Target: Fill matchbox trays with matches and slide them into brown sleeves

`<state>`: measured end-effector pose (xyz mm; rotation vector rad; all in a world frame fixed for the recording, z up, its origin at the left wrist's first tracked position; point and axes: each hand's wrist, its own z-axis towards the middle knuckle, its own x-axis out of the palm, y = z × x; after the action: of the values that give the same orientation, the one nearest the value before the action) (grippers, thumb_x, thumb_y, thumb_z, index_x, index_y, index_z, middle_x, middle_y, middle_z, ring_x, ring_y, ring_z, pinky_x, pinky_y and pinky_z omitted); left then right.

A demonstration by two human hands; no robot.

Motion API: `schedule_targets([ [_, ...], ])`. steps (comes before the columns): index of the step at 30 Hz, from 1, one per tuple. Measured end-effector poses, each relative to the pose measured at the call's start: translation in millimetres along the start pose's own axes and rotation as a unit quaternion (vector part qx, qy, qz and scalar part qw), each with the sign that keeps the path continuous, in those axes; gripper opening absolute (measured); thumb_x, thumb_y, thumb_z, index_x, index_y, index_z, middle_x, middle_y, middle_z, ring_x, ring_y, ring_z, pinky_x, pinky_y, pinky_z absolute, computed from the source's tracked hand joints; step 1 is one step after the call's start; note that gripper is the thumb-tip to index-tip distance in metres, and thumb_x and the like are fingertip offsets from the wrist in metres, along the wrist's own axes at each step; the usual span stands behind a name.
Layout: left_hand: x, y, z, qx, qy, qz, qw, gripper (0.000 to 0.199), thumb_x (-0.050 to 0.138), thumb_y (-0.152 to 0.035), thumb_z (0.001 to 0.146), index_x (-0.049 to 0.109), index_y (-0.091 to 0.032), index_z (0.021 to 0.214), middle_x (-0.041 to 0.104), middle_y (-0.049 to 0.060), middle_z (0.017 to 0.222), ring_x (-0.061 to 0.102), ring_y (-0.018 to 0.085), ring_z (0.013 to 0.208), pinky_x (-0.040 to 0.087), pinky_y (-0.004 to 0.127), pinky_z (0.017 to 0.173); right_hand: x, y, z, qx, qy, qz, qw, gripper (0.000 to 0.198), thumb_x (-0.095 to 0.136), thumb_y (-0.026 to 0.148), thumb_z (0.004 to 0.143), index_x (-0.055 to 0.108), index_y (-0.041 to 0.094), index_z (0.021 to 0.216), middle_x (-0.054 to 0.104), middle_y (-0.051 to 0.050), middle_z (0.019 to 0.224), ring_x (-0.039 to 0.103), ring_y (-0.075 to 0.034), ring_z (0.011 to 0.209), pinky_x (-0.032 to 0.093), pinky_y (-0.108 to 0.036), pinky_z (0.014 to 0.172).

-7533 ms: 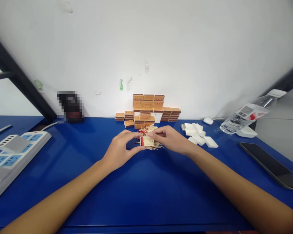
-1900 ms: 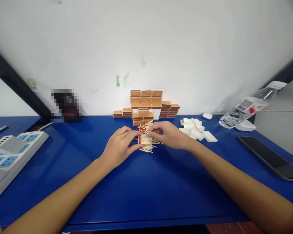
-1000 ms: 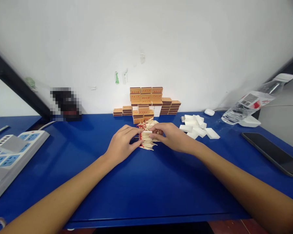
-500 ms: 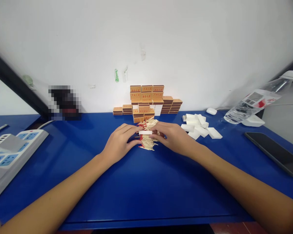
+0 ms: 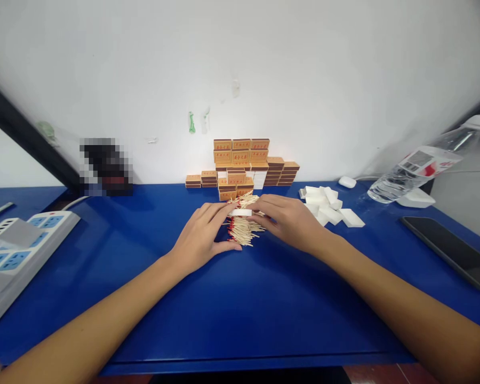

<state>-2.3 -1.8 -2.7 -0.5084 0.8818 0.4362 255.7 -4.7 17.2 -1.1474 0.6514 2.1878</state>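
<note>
Tray [image 5: 240, 212] in head view, white side showing, held btwn both hands over loose matches [image 5: 242, 230] on the blue table [image 5: 240, 304]. Right hand [image 5: 294, 221] seems to have its R end pinched, fingers above, thumb below. Left hand [image 5: 202, 232]: fingertips at the L end, thumb spread well off, down by the matches' near edge, so no full pinch on that side. Inside is hidden; can't tell if it's loaded.

Main risk, then: L end poorly held, so the tray could swivel or dip in the R grip, & if there are matches in it, they'd prob slide out. Too hard a squeeze might buckle it too, assuming thin card. Left thumb's next worry: a careless sweep there would fan the matches across the table. Far side's tight as well: match pile reaches close to the front of the stacked boxes [image 5: 240, 156], so any shove that way could knock the stack, top rows esp. Spare trays [image 5: 328, 215] off to the R, prob safe unless the right elbow or wrist swings wide.
</note>
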Motion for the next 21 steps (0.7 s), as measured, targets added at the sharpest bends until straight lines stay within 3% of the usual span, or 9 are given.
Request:
schedule_targets([
  [3, 1.4, -3.6, 0.2, -0.005, -0.001, -0.005, 1.000, 0.088, 0.081, -0.052, 0.084, 0.038, -0.027, 0.157, 0.060, 0.012, 0.143, 0.057, 0.031, 0.129, 0.049, 0.048, 0.108, -4.6, -2.0, 0.8, 0.005, -0.023, -0.001, 1.000, 0.025, 0.052, 0.036, 0.107, 0.072, 0.022, 0.112, 0.076, -0.011, 0.107, 0.070, -0.025, 0.098, 0.054, -0.038, 0.082],
  [7, 3.4, -4.8, 0.0, -0.012, 0.002, -0.006, 1.000, 0.090, 0.081, -0.049, 0.085, 0.034, -0.024, 0.158, 0.059, 0.012, 0.144, 0.055, 0.030, 0.130, 0.047, 0.046, 0.110, -13.8, -10.0, 4.9, 0.037, -0.041, 0.016, 0.998, 0.024, 0.054, 0.036, 0.104, 0.072, 0.021, 0.108, 0.074, -0.009, 0.094, 0.066, -0.021, 0.078, 0.051, -0.036, 0.071],
  [12, 4.8, -3.8, -0.5, -0.011, 0.004, -0.008, 1.000, 0.093, 0.080, -0.047, 0.087, 0.028, -0.025, 0.160, 0.058, 0.013, 0.147, 0.054, 0.032, 0.131, 0.046, 0.049, 0.111, -38.0, -45.2, 5.3, 0.214, -0.066, 0.113, 0.968, 0.027, 0.067, 0.048, 0.093, 0.073, 0.022, 0.093, 0.072, -0.006, 0.083, 0.061, -0.019, 0.071, 0.048, -0.034, 0.065],
  [17, 5.7, -3.8, -0.5, -0.012, 0.006, -0.011, 1.000, 0.088, 0.079, -0.045, 0.089, 0.029, -0.027, 0.159, 0.059, 0.012, 0.145, 0.055, 0.031, 0.131, 0.046, 0.050, 0.110, -79.4, -97.2, -18.6, 0.383, 0.111, 0.168, 0.902, 0.050, 0.071, 0.069, 0.082, 0.075, 0.019, 0.089, 0.065, -0.005, 0.067, 0.049, -0.013, 0.056, 0.035, -0.032, 0.053],
  [21, 5.4, -6.2, -0.6, -0.014, 0.006, -0.010, 1.000, 0.086, 0.079, -0.045, 0.090, 0.031, -0.027, 0.159, 0.059, 0.011, 0.145, 0.054, 0.030, 0.131, 0.046, 0.049, 0.111, -106.9, -118.2, -40.3, 0.401, 0.197, 0.157, 0.881, 0.057, 0.063, 0.073, 0.086, 0.074, 0.017, 0.079, 0.060, -0.005, 0.065, 0.045, -0.011, 0.056, 0.033, -0.034, 0.056],
])
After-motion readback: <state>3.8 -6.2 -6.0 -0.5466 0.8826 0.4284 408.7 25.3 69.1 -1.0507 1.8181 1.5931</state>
